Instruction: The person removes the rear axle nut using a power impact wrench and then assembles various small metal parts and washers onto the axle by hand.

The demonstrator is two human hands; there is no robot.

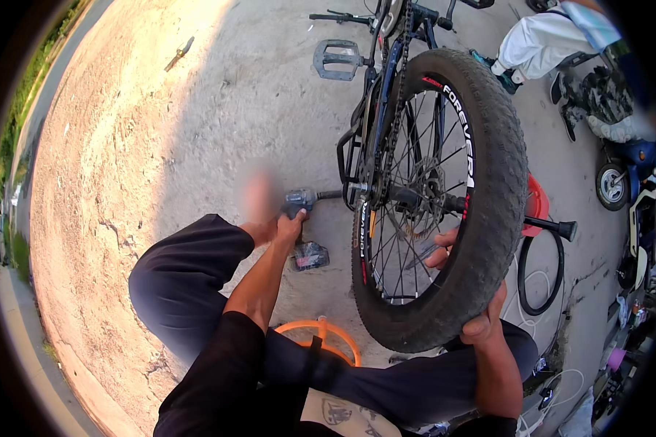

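A bicycle's fat-tyred wheel [504,156] with a knobby black tyre stands in front of me, its chain and sprockets on the left. My left hand [291,223] is wrapped round the grip of a grey cordless impact wrench [299,198]. The wrench's long socket points right and meets, or nearly meets, the axle end [358,188]. On the lower right, my right hand [482,319] grips the tyre from its far side. Some of its fingers show through the spokes. A flat pedal [337,60] sticks out left of the bicycle frame [391,62].
Below the wheel is an orange ring-shaped frame [346,339], between my legs. Behind the tyre are a red round object [538,200], a black bar [561,229] and a black hose loop [523,291]. A small tool [179,55] lies far left. People [539,47] and scooters [614,182] occupy the right.
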